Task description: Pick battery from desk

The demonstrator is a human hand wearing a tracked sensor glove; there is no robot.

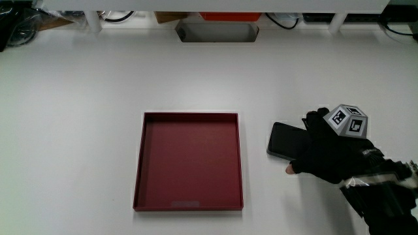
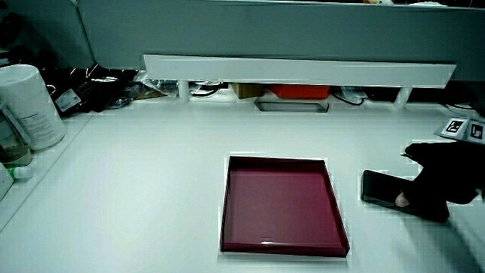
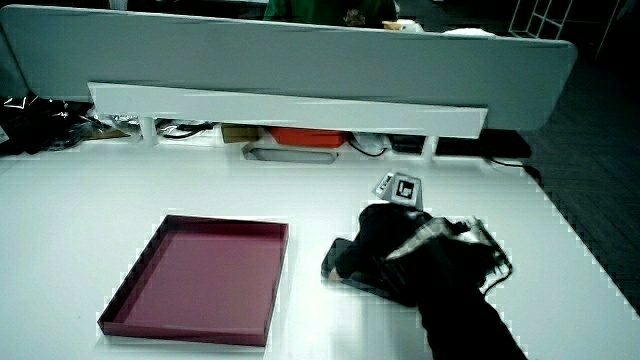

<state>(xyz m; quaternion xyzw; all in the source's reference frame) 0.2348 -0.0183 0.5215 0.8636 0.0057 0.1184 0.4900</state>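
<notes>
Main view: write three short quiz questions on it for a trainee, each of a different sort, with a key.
1. True or false: the red tray holds something.
2. The hand rests on which thing: (a) the tray, (b) the flat black battery, (c) bare table?
3. Fill in: the battery lies ___ the tray, on the table.

Key: 1 false; 2 b; 3 beside.

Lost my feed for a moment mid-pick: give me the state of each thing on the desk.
Battery: flat on the desk beside the tray, not lifted.
Hand: resting on the battery's end, grip closing around it.
Tray: upright, nothing in it.
</notes>
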